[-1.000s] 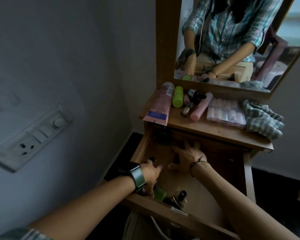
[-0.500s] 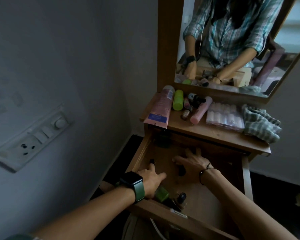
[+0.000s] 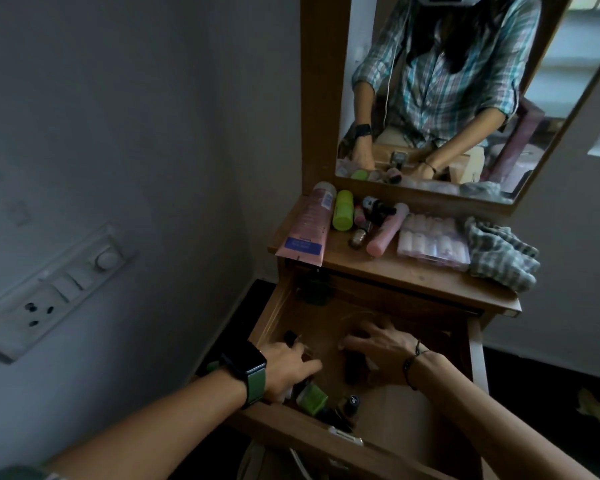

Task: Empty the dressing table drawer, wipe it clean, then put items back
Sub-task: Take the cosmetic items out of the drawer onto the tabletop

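Head view, looking down into the open drawer, pulled out toward the near side. Both hands inside it. Right hand spread, fingers loosely arched over a dark bottle lying on the drawer floor; bottle directly beneath the palm, long axis running near to far, so a straight downward close would take it. Whether the fingers already touch it cannot be told in the dim light. Left hand at the near-left corner, fingers bent downward among small items; grasp hidden, so held or not cannot be told. Just right of that hand, a green box and a black-capped vial against the near wall. Right hand clearly nearer the bottle; left nearer the green box. Another small dark item by the left wall, just beyond the left hand.

Already out on the tabletop: pink tube at far left, green bottle, pink stick, clear case, checked cloth at the right. Drawer judged partly emptied, wiping not yet begun.

Writing: blue label panel on the pink tube, print too small to read; white mark on the vial cap, illegible. No brand legible anywhere.
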Action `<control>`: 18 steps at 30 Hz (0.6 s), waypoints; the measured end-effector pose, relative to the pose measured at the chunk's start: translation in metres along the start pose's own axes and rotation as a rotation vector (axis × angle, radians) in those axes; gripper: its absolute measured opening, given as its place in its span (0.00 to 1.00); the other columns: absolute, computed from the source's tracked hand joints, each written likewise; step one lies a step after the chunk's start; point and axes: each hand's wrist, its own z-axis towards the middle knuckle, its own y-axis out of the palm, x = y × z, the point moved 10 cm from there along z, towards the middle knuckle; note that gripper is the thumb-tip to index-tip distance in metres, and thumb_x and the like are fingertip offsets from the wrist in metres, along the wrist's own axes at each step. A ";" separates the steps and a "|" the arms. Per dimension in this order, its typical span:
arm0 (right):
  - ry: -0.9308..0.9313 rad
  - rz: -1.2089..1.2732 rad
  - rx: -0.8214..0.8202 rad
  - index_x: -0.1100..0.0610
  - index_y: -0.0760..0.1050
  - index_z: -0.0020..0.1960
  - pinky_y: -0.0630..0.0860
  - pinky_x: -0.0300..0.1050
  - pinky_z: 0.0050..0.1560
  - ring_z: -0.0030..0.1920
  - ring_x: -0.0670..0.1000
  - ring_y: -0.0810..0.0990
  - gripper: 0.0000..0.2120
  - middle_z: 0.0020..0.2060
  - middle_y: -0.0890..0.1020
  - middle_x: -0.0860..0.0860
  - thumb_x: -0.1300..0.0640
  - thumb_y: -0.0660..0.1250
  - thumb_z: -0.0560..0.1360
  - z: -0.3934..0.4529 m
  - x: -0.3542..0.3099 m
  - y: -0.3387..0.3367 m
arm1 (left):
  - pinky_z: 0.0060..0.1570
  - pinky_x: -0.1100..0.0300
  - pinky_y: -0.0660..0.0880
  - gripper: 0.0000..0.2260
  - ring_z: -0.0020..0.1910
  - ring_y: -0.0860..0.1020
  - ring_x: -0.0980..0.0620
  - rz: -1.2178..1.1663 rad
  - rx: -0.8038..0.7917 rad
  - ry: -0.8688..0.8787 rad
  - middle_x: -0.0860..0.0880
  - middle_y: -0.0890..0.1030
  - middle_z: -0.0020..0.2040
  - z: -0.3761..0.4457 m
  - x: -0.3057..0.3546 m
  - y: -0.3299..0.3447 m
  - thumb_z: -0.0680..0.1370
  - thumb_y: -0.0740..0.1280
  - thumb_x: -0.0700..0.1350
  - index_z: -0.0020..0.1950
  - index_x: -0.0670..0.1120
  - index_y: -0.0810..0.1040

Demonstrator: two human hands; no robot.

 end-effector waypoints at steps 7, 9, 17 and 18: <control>0.054 0.008 0.126 0.34 0.55 0.68 0.75 0.52 0.52 0.64 0.64 0.65 0.22 0.70 0.61 0.51 0.49 0.57 0.77 0.000 -0.003 0.000 | 0.50 0.45 0.75 0.27 0.55 0.76 0.36 -0.097 0.079 0.004 0.38 0.75 0.60 0.003 0.001 -0.009 0.73 0.67 0.44 0.68 0.45 0.60; 0.072 0.061 0.190 0.35 0.56 0.67 0.76 0.53 0.51 0.64 0.64 0.64 0.21 0.69 0.62 0.51 0.51 0.54 0.78 -0.004 -0.003 -0.002 | 0.49 0.48 0.75 0.25 0.54 0.77 0.38 -0.253 0.122 0.001 0.40 0.76 0.57 0.003 -0.002 -0.015 0.73 0.68 0.45 0.66 0.46 0.61; 0.201 0.361 0.391 0.35 0.56 0.68 0.75 0.47 0.43 0.58 0.59 0.69 0.23 0.64 0.65 0.48 0.52 0.57 0.77 -0.046 0.015 -0.039 | 0.26 0.67 0.74 0.17 0.29 0.79 0.56 -1.363 0.514 -0.035 0.51 0.72 0.49 -0.009 -0.039 -0.085 0.73 0.70 0.45 0.53 0.56 0.64; 0.220 0.404 0.444 0.34 0.56 0.67 0.74 0.46 0.41 0.57 0.58 0.70 0.23 0.62 0.66 0.48 0.51 0.58 0.77 -0.056 0.019 -0.051 | 0.25 0.66 0.75 0.16 0.30 0.80 0.55 -1.543 0.553 -0.032 0.51 0.71 0.50 -0.007 -0.041 -0.091 0.73 0.70 0.44 0.51 0.57 0.65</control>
